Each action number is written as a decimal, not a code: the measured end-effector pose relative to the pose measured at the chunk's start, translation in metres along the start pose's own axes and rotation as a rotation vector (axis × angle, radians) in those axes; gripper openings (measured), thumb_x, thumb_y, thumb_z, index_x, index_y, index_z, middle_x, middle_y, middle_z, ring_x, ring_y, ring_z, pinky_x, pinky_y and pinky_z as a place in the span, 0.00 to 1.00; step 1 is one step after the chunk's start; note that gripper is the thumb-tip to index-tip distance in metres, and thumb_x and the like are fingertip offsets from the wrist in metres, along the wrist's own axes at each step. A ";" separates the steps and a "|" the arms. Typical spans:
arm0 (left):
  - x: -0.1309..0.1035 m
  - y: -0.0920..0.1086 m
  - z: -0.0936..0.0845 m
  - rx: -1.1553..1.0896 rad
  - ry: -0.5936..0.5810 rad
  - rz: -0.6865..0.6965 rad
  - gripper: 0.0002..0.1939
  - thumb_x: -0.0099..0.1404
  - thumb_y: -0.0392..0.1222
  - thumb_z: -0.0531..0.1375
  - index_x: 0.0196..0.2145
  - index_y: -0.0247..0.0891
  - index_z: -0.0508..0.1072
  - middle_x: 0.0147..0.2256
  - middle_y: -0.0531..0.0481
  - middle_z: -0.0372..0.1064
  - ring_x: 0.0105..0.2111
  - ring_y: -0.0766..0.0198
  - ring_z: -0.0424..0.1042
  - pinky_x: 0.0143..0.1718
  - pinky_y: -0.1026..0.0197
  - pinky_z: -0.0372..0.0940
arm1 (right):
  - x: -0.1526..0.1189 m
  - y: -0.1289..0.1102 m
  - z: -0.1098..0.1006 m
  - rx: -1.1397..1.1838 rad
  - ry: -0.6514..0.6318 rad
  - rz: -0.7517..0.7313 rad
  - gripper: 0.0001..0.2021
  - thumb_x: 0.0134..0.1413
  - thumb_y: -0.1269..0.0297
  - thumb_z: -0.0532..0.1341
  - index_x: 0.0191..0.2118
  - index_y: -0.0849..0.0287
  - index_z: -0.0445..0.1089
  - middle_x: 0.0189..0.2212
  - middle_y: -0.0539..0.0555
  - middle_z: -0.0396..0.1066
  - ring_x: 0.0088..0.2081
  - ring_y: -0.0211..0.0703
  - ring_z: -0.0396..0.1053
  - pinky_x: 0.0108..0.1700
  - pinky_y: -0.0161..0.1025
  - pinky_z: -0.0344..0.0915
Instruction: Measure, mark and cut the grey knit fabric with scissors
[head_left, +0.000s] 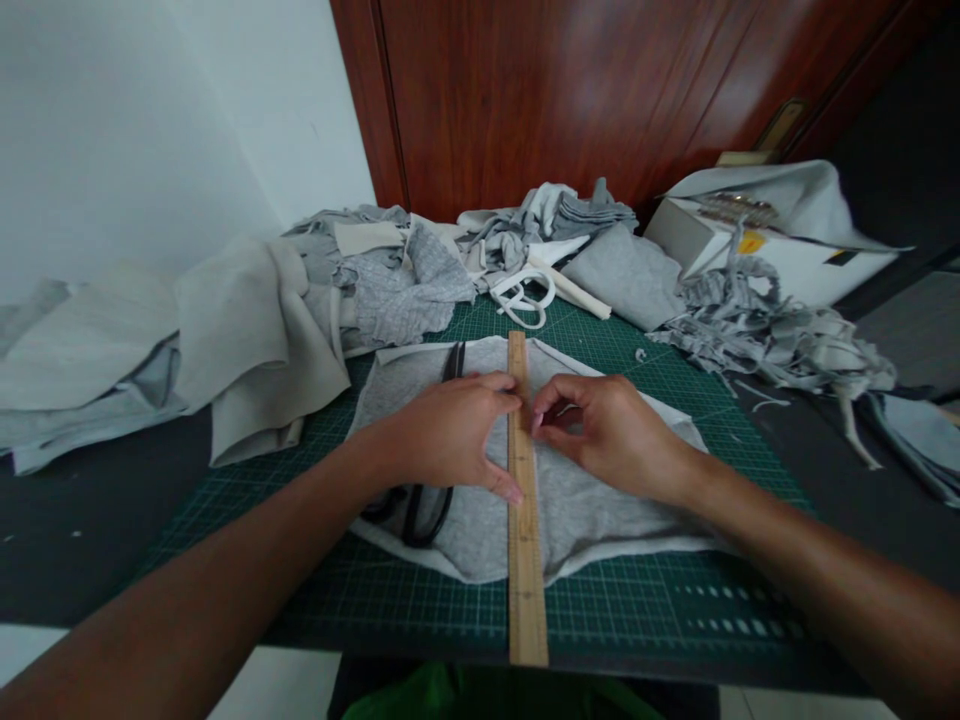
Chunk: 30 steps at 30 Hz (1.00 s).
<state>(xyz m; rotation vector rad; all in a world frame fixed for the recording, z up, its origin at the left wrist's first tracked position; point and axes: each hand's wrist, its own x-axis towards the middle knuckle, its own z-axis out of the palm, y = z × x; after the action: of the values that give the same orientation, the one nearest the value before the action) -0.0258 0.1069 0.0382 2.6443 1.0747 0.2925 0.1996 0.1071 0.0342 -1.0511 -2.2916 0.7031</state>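
Observation:
A wooden ruler (527, 560) lies lengthwise over a piece of grey knit fabric (480, 545) with pale edges. My left hand (454, 430) presses on the ruler's left side, thumb and fingers spread apart. Against the right edge of the ruler, my right hand (607, 430) is closed in a pinch. What it pinches is small and mostly hidden by the fingers; a pinkish bit shows at the tips. Black-handled scissors (427, 520) rest on the fabric, partly covered by my left hand.
A green cutting mat (600, 610) lies under the fabric on a dark table (75, 520). White-handled scissors (529, 298) lie beyond the ruler. Heaped cloth (409, 285) lines the back and left. Grey fabric strips (780, 330) lie at right beside a white box (802, 265).

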 end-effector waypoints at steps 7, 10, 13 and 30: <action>-0.001 -0.005 0.006 0.030 0.014 0.000 0.48 0.48 0.67 0.74 0.57 0.32 0.75 0.64 0.33 0.65 0.63 0.40 0.68 0.63 0.47 0.64 | -0.041 -0.032 0.008 0.043 -0.054 0.027 0.09 0.57 0.79 0.62 0.37 0.58 0.75 0.30 0.48 0.77 0.29 0.37 0.73 0.32 0.35 0.66; -0.001 -0.006 0.005 0.035 0.007 -0.006 0.46 0.52 0.67 0.72 0.59 0.31 0.74 0.67 0.33 0.63 0.65 0.42 0.66 0.65 0.48 0.62 | -0.063 -0.048 0.013 0.066 -0.126 0.060 0.09 0.58 0.79 0.61 0.37 0.57 0.74 0.31 0.49 0.77 0.31 0.38 0.74 0.33 0.36 0.66; -0.001 -0.005 0.004 0.022 -0.002 -0.036 0.48 0.51 0.67 0.72 0.60 0.30 0.73 0.68 0.33 0.61 0.65 0.41 0.66 0.66 0.48 0.61 | -0.080 -0.060 0.016 0.124 -0.169 0.083 0.10 0.57 0.80 0.61 0.36 0.57 0.74 0.32 0.49 0.78 0.32 0.38 0.75 0.35 0.35 0.68; -0.006 -0.006 0.005 -0.005 -0.028 -0.022 0.47 0.54 0.63 0.73 0.65 0.38 0.69 0.71 0.35 0.56 0.69 0.44 0.59 0.69 0.46 0.56 | -0.092 0.001 -0.055 0.135 -0.067 0.265 0.14 0.69 0.50 0.61 0.39 0.56 0.72 0.33 0.52 0.75 0.36 0.43 0.72 0.38 0.38 0.68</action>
<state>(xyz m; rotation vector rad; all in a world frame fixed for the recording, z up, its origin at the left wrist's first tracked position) -0.0325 0.1064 0.0315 2.6229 1.0917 0.2526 0.2873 0.0478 0.0515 -1.2968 -2.1462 0.9962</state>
